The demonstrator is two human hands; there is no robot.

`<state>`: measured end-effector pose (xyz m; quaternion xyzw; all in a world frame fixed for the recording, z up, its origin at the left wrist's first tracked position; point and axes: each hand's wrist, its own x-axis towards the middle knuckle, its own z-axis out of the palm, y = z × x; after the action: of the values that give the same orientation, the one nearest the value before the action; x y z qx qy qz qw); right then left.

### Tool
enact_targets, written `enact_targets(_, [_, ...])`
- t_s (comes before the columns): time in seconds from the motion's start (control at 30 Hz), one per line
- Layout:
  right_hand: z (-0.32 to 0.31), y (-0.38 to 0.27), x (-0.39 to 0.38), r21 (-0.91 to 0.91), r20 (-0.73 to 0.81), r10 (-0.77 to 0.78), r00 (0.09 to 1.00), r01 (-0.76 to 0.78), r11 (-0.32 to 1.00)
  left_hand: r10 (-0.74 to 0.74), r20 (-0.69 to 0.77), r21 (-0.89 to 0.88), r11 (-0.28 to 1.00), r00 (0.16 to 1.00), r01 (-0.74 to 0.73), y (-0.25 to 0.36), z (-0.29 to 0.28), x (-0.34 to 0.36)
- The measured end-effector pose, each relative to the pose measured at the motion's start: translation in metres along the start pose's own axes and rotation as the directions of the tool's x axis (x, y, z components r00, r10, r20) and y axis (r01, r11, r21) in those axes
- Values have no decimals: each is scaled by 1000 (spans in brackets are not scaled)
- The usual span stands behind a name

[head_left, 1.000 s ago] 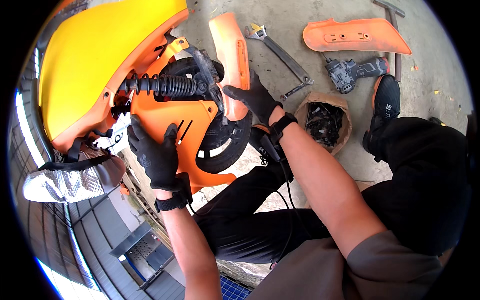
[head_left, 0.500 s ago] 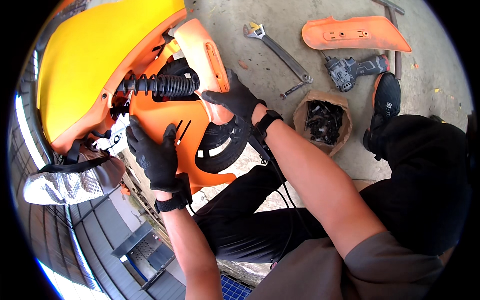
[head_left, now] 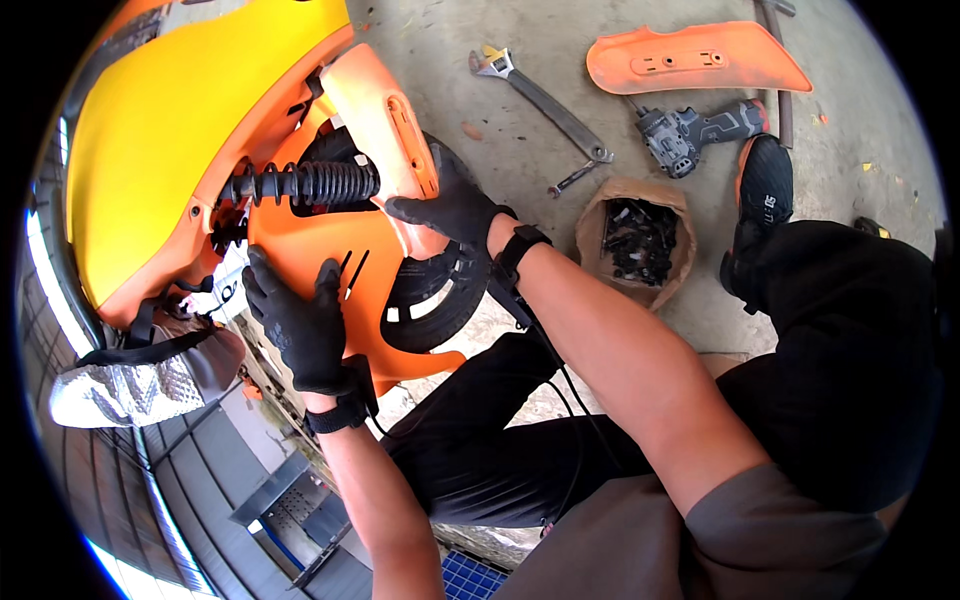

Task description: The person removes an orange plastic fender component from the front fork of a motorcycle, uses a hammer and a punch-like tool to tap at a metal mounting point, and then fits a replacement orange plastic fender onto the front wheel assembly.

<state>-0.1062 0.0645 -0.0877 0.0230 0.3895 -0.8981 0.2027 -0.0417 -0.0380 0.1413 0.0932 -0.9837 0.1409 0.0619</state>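
Note:
My left hand (head_left: 300, 325), in a black glove, lies against the orange mudguard (head_left: 345, 300) with fingers stretched and thumb spread beside two slots. My right hand (head_left: 455, 205), gloved as well, grips the lower part of an orange side cover (head_left: 385, 120), its thumb on the near face and its other fingers partly hidden behind. Beside that cover runs a black coil-spring shock absorber (head_left: 310, 183). Behind the mudguard shows a black wheel (head_left: 440, 315). A large yellow and orange body panel (head_left: 190, 130) fills the upper left.
On the concrete floor lie an adjustable wrench (head_left: 545, 100), a small ratchet tool (head_left: 580, 175), a grey cordless impact driver (head_left: 690, 135) and another orange cover (head_left: 700, 58). An open paper bag (head_left: 590, 235) holds dark fasteners. Silvery quilted material (head_left: 130, 390) hangs at left.
The whole view has shifted slightly, so the floor items and wheel sit a little further left. Both hands keep the same places on the mudguard and side cover.

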Motion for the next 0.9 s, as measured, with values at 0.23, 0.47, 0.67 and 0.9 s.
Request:
enact_targets(0.23, [-2, 4, 5, -68, 27, 29, 999, -28, 997, 18, -4, 4, 1000, 1000, -18, -2, -1, 1])
enact_targets(0.47, [-5, 5, 9, -66, 48, 40, 998, -36, 997, 20, -6, 30, 999, 1000, -20, 1, -1, 0])
enact_targets(0.67, [-6, 4, 9, -82, 55, 23, 998, -19, 996, 23, 4, 6, 1000, 1000, -23, 0, -2, 0])
enact_targets(0.9, [-5, -9, 1, -111, 26, 41, 999, -38, 993, 34, -7, 8, 999, 999, -34, -2, -1, -1])
